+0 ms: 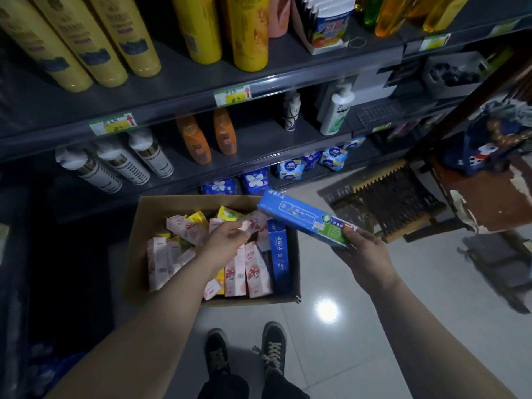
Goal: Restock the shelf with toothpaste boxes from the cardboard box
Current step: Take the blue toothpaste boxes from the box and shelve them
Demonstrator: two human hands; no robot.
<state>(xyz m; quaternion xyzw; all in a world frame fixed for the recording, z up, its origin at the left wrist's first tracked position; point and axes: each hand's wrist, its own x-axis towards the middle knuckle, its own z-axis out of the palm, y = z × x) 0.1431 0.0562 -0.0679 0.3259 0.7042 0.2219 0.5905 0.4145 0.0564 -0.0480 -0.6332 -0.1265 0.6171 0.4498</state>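
An open cardboard box [135, 249] stands on the floor below the shelves, filled with several pink, yellow and blue toothpaste boxes. My right hand [361, 253] grips one end of a long blue and green toothpaste box [302, 216], held above the box's right rim. My left hand [227, 240] reaches over the carton, its fingers pinching the end of a pink toothpaste box [254, 221]. A dark blue toothpaste box [278, 254] stands upright against the carton's right wall.
Dark shelves [178, 90] hold yellow bottles, orange bottles [195, 139], white spray cans and blue packets. A brown plastic crate [388, 197] lies on the floor at right by a wooden stand. My feet [244, 349] stand on the glossy tiles.
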